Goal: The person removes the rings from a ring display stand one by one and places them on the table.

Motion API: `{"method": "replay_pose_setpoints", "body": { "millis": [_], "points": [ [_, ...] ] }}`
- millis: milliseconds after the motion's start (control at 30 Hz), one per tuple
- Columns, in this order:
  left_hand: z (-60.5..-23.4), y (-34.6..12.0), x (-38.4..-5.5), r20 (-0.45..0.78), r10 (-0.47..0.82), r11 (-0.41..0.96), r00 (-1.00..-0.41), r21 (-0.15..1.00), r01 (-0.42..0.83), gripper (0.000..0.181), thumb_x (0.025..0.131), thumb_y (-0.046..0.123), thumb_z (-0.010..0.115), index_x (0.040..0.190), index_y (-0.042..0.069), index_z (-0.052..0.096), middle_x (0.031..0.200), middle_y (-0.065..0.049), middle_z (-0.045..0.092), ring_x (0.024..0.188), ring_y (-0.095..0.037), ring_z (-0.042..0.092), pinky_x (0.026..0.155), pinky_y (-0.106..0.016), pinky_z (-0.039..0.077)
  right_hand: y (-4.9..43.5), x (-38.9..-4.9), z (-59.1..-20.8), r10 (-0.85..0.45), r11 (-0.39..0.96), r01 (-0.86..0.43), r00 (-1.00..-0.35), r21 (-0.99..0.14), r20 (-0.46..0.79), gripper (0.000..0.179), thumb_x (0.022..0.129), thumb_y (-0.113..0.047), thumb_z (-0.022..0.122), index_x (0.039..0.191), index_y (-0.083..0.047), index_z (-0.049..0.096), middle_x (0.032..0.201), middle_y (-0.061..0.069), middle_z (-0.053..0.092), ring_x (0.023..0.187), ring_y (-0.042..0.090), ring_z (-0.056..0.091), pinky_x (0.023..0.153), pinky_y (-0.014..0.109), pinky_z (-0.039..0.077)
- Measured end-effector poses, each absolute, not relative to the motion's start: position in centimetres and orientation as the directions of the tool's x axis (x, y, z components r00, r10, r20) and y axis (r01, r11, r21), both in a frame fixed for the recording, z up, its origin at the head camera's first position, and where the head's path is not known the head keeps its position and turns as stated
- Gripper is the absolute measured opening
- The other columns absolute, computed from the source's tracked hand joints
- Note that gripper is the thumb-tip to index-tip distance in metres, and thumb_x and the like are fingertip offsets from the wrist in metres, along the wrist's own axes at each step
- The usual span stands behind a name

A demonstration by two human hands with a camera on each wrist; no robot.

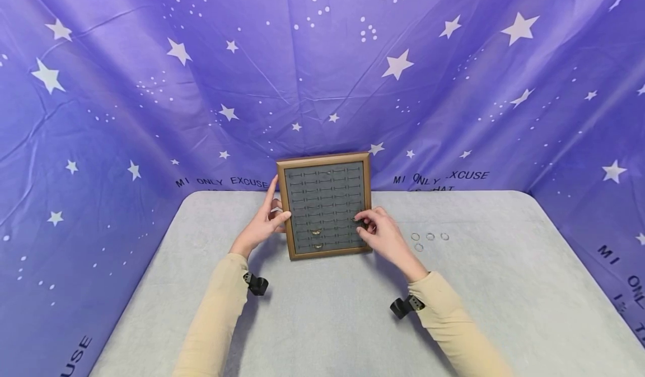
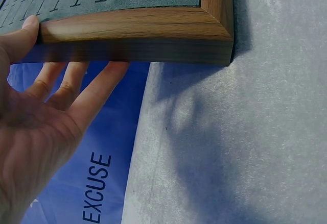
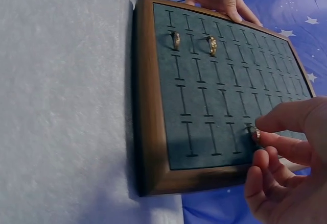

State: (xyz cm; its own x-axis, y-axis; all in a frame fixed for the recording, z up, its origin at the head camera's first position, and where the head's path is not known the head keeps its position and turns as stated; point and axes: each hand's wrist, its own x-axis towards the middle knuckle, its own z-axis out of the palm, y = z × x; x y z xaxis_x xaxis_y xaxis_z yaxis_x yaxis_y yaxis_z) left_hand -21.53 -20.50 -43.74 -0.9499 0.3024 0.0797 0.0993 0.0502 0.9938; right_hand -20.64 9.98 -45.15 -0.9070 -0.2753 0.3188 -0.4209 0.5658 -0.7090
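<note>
A wooden-framed ring display tray [image 1: 322, 161] with a grey slotted pad stands tilted up near the back of the table. My left hand [image 1: 261, 227] grips its left side, thumb on the front of the frame and fingers behind. At the lower right of the pad, my right hand [image 1: 387, 236] pinches a small gold ring [image 3: 257, 134] between thumb and index finger, right at a slot. Two more gold rings sit in slots lower on the pad, one ring [image 3: 212, 45] and a second ring [image 3: 176, 41] nearer the bottom rail.
Several thin rings [image 1: 430, 236] lie on the grey cloth-covered table [image 1: 322, 321], right of the tray. Behind the table hangs a purple curtain [image 1: 302, 57] with white stars. Black cameras are strapped to both wrists.
</note>
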Motion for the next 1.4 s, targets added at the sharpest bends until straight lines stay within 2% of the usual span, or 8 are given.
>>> {"method": "replay_pose_setpoints", "body": {
  "millis": [267, 633, 933, 1133, 1400],
  "points": [
    [-43.7, -20.5, -21.5, 0.082, 0.305, 0.068, -0.949, 0.992, 0.108, 0.090, 0.097, -0.003, 0.053, 0.155, 0.037, -0.004, 0.099, -0.017, 0.048, 0.086, -0.027, 0.055, 0.075, -0.049, 0.058, 9.0, -21.0, -46.1, -0.171, 0.576, -0.394, -0.915, -0.716, 0.366, 0.014, 0.078, -0.002, 0.076, 0.088, -0.006, 0.067, 0.077, 0.005, 0.045, 0.066, 0.015, 0.044, 0.059, 0.029, 0.037],
    [-43.6, -20.4, -21.5, 0.084, 0.296, 0.077, -0.952, 0.991, 0.111, 0.090, 0.097, -0.004, 0.052, 0.155, 0.035, -0.004, 0.099, -0.016, 0.048, 0.086, -0.026, 0.055, 0.075, -0.052, 0.057, 8.5, -21.1, -46.3, -0.112, 0.586, -0.374, -0.916, -0.719, 0.385, 0.012, 0.078, -0.001, 0.073, 0.084, -0.007, 0.064, 0.078, 0.007, 0.044, 0.066, 0.016, 0.043, 0.059, 0.030, 0.035],
    [-43.6, -20.4, -21.4, 0.082, 0.301, 0.087, -0.950, 0.990, 0.113, 0.090, 0.097, -0.003, 0.052, 0.155, 0.036, -0.004, 0.099, -0.015, 0.047, 0.088, -0.025, 0.052, 0.075, -0.048, 0.058, 8.7, -21.0, -46.7, -0.107, 0.554, -0.394, -0.907, -0.733, 0.407, 0.012, 0.078, -0.002, 0.074, 0.082, -0.007, 0.064, 0.077, 0.005, 0.042, 0.066, 0.015, 0.042, 0.059, 0.030, 0.035],
    [-43.6, -20.3, -21.3, 0.089, 0.306, 0.090, -0.948, 0.988, 0.122, 0.090, 0.097, -0.003, 0.052, 0.155, 0.036, -0.004, 0.099, -0.016, 0.046, 0.088, -0.024, 0.052, 0.075, -0.048, 0.058, 9.1, -21.1, -47.2, -0.119, 0.490, -0.418, -0.901, -0.765, 0.417, 0.014, 0.078, 0.003, 0.073, 0.080, -0.007, 0.063, 0.078, 0.005, 0.043, 0.064, 0.012, 0.043, 0.057, 0.024, 0.036],
    [-43.7, -20.4, -21.3, 0.089, 0.300, 0.087, -0.950, 0.989, 0.120, 0.090, 0.097, -0.003, 0.053, 0.155, 0.036, -0.004, 0.098, -0.016, 0.046, 0.087, -0.024, 0.052, 0.075, -0.050, 0.058, 9.7, -21.0, -47.0, -0.146, 0.402, -0.353, -0.935, -0.845, 0.322, 0.012, 0.078, 0.004, 0.073, 0.080, -0.005, 0.066, 0.081, 0.006, 0.047, 0.072, 0.017, 0.047, 0.061, 0.018, 0.041]
  ]
}}
